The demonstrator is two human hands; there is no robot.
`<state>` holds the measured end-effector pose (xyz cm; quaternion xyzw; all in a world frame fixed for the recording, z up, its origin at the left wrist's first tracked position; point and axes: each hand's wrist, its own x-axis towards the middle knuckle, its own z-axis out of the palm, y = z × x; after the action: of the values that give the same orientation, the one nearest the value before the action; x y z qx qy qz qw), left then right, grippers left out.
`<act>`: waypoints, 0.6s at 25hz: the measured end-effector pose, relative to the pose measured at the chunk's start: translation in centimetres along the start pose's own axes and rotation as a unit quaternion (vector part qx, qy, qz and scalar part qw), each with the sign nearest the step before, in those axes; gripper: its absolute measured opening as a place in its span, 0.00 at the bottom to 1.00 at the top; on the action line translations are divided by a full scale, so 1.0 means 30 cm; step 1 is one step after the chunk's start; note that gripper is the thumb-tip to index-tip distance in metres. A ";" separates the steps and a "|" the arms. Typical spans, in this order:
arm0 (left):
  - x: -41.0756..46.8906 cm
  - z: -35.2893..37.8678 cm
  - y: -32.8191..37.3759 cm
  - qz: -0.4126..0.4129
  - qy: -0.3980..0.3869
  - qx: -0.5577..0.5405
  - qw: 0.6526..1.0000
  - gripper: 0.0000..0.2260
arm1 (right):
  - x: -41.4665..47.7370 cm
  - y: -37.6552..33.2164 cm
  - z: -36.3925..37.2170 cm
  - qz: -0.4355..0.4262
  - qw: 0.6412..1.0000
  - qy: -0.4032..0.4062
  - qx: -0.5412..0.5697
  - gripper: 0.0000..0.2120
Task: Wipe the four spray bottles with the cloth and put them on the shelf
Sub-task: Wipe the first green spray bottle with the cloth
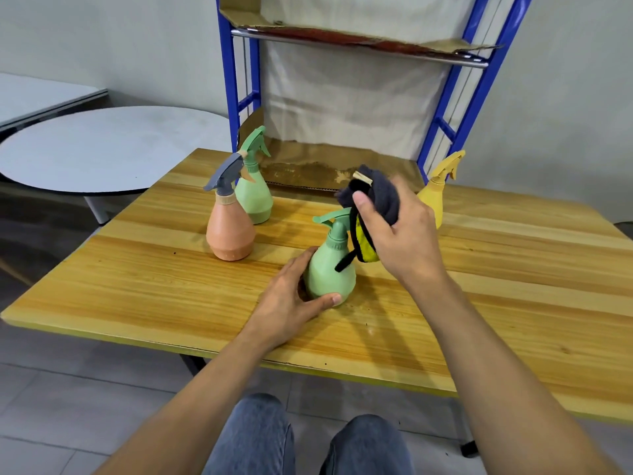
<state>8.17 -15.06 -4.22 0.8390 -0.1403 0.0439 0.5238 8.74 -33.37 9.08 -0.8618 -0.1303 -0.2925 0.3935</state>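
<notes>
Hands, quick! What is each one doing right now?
Left hand: grips the near green spray bottle low on its body.
Right hand: holds the bunched dark grey cloth.

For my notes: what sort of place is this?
Probably a plain workroom or canteen: a wooden-topped table, a blue metal shelf rack lined with cardboard, a round grey table behind.
</notes>
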 end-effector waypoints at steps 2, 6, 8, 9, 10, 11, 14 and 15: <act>0.000 -0.005 0.003 -0.001 -0.002 -0.004 1.000 0.43 | 0.012 -0.009 0.024 0.024 0.999 0.030 0.024 0.15; -0.008 -0.013 0.015 -0.003 0.003 0.007 1.000 0.44 | 0.011 0.013 0.012 0.171 0.948 0.115 0.244 0.12; -0.012 -0.008 0.020 -0.002 0.004 0.010 1.000 0.44 | -0.025 0.039 0.031 0.225 0.918 0.158 0.286 0.13; -0.012 -0.006 0.020 -0.001 0.004 0.010 1.000 0.44 | -0.045 0.043 0.056 0.243 0.909 0.161 0.298 0.12; -0.012 -0.006 0.021 -0.001 0.005 0.009 1.000 0.44 | -0.061 0.039 0.083 0.256 0.900 0.164 0.311 0.12; -0.011 -0.007 0.023 0.000 0.006 0.009 1.000 0.43 | -0.067 0.034 0.105 0.262 0.895 0.170 0.320 0.10; -0.014 -0.007 0.020 -0.004 0.009 0.011 1.000 0.43 | -0.060 0.038 0.130 0.237 0.918 0.166 0.271 0.09; -0.013 -0.005 0.017 -0.006 0.010 0.013 1.000 0.44 | -0.055 0.045 0.126 0.228 0.929 0.158 0.243 0.10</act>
<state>7.67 -15.06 -3.79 0.8462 -0.1298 0.0507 0.5144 9.54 -31.40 5.31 -0.6886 0.0663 -0.2871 0.6625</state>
